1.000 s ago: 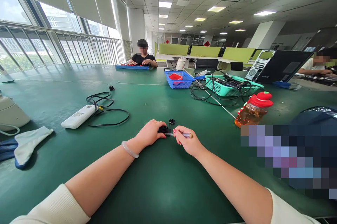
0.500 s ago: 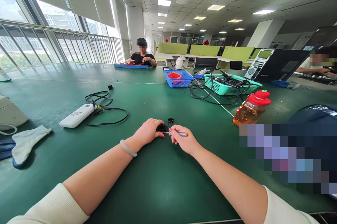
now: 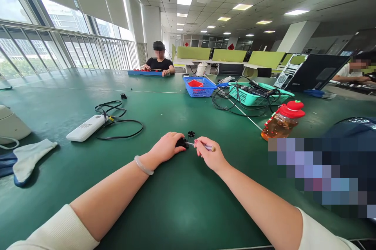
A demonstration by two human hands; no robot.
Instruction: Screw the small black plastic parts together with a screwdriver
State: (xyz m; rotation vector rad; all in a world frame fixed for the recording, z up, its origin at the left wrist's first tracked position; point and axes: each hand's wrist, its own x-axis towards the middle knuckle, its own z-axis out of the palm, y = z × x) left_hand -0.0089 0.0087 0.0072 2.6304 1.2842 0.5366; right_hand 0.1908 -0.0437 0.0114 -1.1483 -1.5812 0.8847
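Green and glossy, the counter [image 3: 188, 211] is lit by windows [image 3: 64, 17] and ceiling lamps [image 3: 184, 1]. By the left hand [image 3: 167, 146], its thumb and fingers curved partly open, a small black part [image 3: 183, 144] is gripped; its shape is mostly hidden. By the right hand [image 3: 209, 153], closed to a pinch, a slim tool [image 3: 209, 148] is held, its thin shaft [image 3: 190, 144] pointed at the black part; whether it is touched cannot be told. Just beyond the gap between the hands, a round black piece [image 3: 191, 134] is seen lying. Dark markings [image 3: 85, 125], too small to be read, are borne by the white device [image 3: 85, 130] left of the left hand. Compared with half a second ago, the right hand is set slightly farther from the left, the shaft is slanted more, and, far beyond the left hand, a co-worker's hand [image 3: 167, 72] is lowered beside a blue tray [image 3: 147, 73].
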